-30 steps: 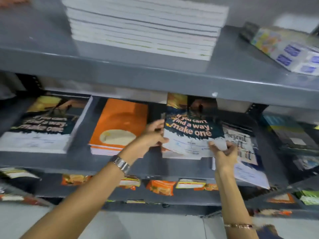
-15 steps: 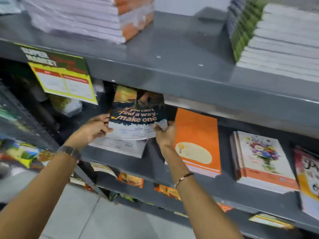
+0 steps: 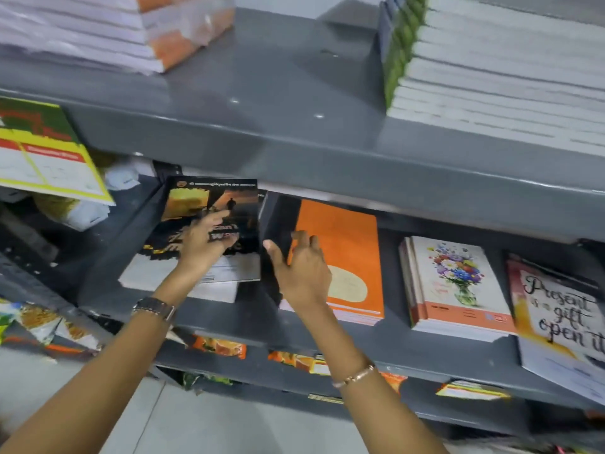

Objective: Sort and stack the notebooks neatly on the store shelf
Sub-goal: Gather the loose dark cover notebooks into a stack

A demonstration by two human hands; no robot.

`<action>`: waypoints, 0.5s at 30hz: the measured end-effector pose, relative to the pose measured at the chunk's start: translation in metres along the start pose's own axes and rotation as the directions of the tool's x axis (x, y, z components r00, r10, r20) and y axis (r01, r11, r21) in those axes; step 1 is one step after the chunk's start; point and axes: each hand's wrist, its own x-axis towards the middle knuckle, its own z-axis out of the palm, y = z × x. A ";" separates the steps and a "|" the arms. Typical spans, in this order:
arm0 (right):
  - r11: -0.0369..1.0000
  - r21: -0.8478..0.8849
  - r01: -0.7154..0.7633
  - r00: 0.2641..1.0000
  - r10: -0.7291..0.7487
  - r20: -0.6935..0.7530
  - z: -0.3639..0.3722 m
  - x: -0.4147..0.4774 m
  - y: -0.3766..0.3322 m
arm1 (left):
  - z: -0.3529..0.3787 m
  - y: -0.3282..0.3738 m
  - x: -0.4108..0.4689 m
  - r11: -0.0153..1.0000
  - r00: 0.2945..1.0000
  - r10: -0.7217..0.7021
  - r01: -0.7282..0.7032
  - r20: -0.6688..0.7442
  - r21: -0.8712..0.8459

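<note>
A dark sunset-cover notebook (image 3: 209,204) lies on top of a small stack at the left of the middle grey shelf (image 3: 376,342). My left hand (image 3: 203,240) rests flat on its cover, fingers spread. My right hand (image 3: 301,273) hovers open just right of that stack, in front of the orange notebook stack (image 3: 353,244), holding nothing. Further right stand a flower-cover notebook stack (image 3: 458,283) and a "Present is a gift" notebook (image 3: 563,316) that overhangs the shelf edge.
The upper shelf (image 3: 278,103) carries an orange-spined wrapped stack (image 3: 131,31) at left and a green-spined stack (image 3: 491,67) at right. A yellow price sign (image 3: 45,152) hangs at left. Snack packets (image 3: 222,345) line the lower shelf.
The dark notebook went from being held in both hands to lying on the left stack. My right hand let go and moved right; my left hand now lies on the cover.
</note>
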 end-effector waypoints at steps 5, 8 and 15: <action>0.991 0.076 -0.106 0.947 0.124 -0.296 -0.096 -0.018 0.092 | 0.101 0.085 -0.037 0.976 0.964 0.131 -0.084 0.231 -0.199; 0.952 0.154 -0.264 0.852 0.305 -0.426 -0.154 -0.037 0.160 | 0.169 0.127 -0.075 0.956 0.913 0.201 -0.104 0.355 -0.274; 0.777 0.227 -0.587 0.591 0.602 -0.536 -0.262 -0.086 0.318 | 0.336 0.181 -0.179 0.962 0.636 0.144 0.089 0.758 -0.258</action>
